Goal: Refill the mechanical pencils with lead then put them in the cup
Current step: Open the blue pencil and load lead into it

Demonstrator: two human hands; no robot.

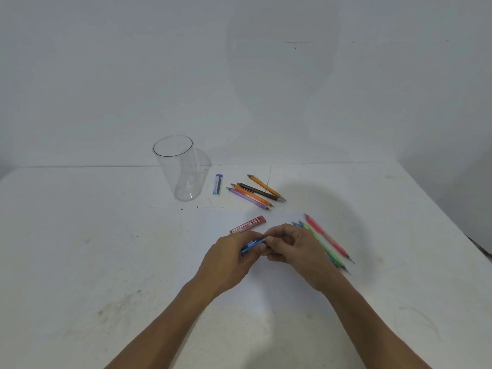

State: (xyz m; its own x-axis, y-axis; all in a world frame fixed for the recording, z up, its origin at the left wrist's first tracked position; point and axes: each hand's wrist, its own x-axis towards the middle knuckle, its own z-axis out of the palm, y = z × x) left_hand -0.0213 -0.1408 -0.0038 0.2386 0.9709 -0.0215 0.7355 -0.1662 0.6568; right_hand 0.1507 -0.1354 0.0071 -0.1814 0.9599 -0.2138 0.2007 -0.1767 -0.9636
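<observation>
Two bare forearms reach in from 6 o'clock and meet over the middle of the white table [80, 262]. The left hand [231, 254] curls its fingers round a blue translucent mechanical pencil [253, 243], held above the tabletop. The right hand [295, 249] pinches that pencil's upper end between thumb and fingertips; the pencil's tip is hidden inside the left hand.

Just beyond the hands at 12 o'clock lies a flat red lead case [247, 225], its near end partly covered by the left fingers. At 3 o'clock, half behind the right hand, three pencils lie side by side: a pink one [328, 238], a green one [330, 254] and another blue one [295, 224], mostly hidden.

Farther out at 12 o'clock four more lie close together: purple [246, 198], orange [250, 195], dark brown [258, 191] and yellow [265, 185]. A small blue-and-white lead case [218, 184] lies between them and the clear plastic cup [178, 169], which stands upright at 11 o'clock with no pencils in it, near the table's far edge.
</observation>
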